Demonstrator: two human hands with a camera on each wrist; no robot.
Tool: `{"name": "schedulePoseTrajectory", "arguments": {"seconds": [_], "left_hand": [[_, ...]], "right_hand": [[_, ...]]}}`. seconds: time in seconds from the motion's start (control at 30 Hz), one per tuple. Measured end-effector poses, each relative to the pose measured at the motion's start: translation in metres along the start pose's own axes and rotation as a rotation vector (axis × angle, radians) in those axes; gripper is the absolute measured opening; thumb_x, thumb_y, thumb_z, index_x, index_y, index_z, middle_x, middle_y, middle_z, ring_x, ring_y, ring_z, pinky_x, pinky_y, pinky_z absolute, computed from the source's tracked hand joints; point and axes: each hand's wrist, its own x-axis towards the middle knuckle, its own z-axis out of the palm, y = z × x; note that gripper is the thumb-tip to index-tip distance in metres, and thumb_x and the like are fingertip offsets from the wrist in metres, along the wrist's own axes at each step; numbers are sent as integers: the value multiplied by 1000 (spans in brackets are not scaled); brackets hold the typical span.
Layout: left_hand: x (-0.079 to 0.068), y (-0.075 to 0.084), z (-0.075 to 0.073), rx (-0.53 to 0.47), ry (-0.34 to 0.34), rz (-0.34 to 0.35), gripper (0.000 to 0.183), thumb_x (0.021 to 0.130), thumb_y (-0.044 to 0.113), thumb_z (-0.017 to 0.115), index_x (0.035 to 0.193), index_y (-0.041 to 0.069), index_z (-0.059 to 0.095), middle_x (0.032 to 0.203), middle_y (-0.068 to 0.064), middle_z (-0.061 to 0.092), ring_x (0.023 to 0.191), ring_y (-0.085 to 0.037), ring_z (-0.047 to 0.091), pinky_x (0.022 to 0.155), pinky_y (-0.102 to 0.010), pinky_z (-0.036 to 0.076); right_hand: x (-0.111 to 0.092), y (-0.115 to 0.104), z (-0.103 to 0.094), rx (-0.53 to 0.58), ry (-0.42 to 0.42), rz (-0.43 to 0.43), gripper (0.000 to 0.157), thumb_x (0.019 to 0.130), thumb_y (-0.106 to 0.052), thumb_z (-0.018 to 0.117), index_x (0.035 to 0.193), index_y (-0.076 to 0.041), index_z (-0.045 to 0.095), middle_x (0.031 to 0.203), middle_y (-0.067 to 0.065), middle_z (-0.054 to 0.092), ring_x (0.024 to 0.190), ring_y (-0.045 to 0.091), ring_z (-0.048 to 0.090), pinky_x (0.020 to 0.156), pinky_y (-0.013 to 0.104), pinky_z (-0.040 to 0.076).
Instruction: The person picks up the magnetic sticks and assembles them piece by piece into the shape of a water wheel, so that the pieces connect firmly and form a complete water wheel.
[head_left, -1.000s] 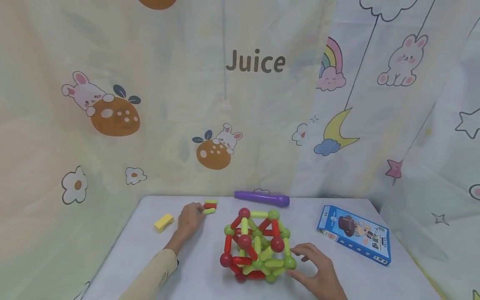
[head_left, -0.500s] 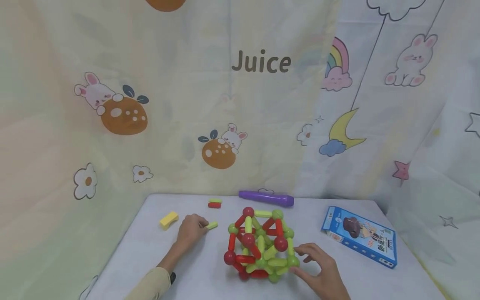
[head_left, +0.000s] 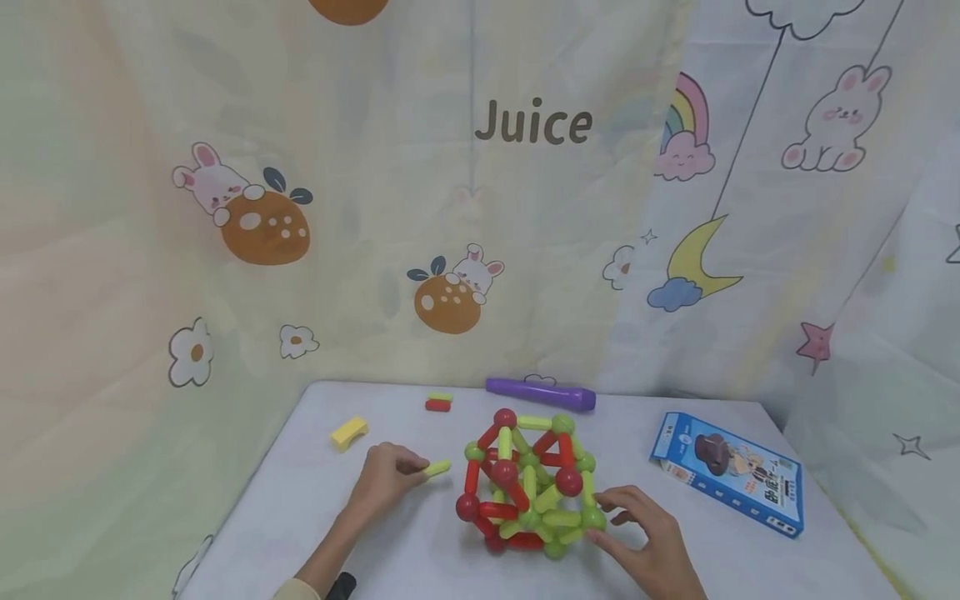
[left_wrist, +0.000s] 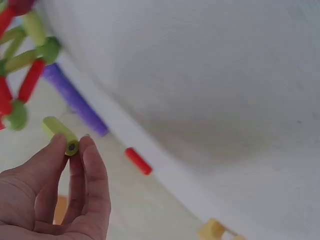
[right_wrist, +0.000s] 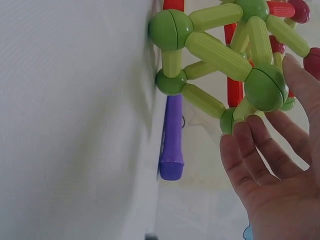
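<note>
Between thumb and fingers, my left hand (head_left: 386,479) pinches a yellow-green magnetic rod (head_left: 437,468), left of the ball-and-rod structure. The left wrist view shows the rod's end with a dark round centre (left_wrist: 72,147). The structure (head_left: 505,472) is a cage of red and green balls joined by red and yellow-green rods, standing on the table. At its right side, my right hand (head_left: 647,533) holds a lower green ball (right_wrist: 266,87) between thumb and fingers. The thumb lies on one side of that ball, the fingertips on the other.
A red rod (head_left: 438,406) and a yellow-green rod (head_left: 440,396) lie at the back of the white table (head_left: 390,554). Nearby are a yellow arch block (head_left: 349,433) and a purple microphone-shaped stick (head_left: 540,393). A blue box (head_left: 731,473) lies at the right.
My left hand has taken the yellow-green rod from beside the other loose rods and carried it nearer, towards the structure. My right hand has stayed at the structure's right side.
</note>
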Motion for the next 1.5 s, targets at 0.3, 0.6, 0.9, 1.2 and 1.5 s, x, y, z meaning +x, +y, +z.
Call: {"name": "schedulePoseTrajectory", "arguments": {"seconds": [0.3, 0.6, 0.9, 1.2, 1.5], "left_hand": [[-30, 45, -7, -280, -53, 118, 18, 85, 13, 93, 101, 19, 87, 98, 5, 82, 96, -21, 71, 81, -30, 62], [-43, 50, 10, -348, -66, 94, 17, 88, 21, 91, 104, 15, 87, 101, 6, 82, 98, -14, 68, 80, -30, 57], [-44, 50, 19, -375, -61, 78, 21, 91, 24, 90, 107, 11, 86, 103, 6, 82, 101, -14, 68, 81, -31, 56], [-44, 52, 25, -329, -67, 105, 17, 91, 28, 90, 105, 20, 87, 100, 11, 81, 99, -16, 66, 84, -33, 54], [-44, 51, 28, -272, -63, 160, 20, 89, 28, 91, 106, 18, 86, 96, 13, 79, 98, -26, 66, 84, -33, 54]], "right_hand": [[1, -3, -4, -4, 18, -23, 39, 81, -14, 95, 116, -21, 78, 107, -15, 72, 96, 13, 69, 77, 34, 65], [0, -7, -3, 29, -4, 2, 37, 84, -16, 94, 117, -21, 78, 108, -14, 72, 97, 15, 69, 78, 33, 65], [1, -8, -3, 18, -4, -7, 38, 83, -17, 94, 117, -22, 78, 108, -15, 72, 97, 17, 69, 79, 32, 64], [0, -7, -4, 16, -11, -13, 40, 82, -15, 95, 117, -22, 77, 109, -15, 72, 97, 11, 68, 79, 32, 64], [-1, -8, -4, 25, 0, -60, 41, 82, -15, 95, 118, -22, 77, 109, -15, 72, 96, 12, 68, 77, 30, 64]]}}
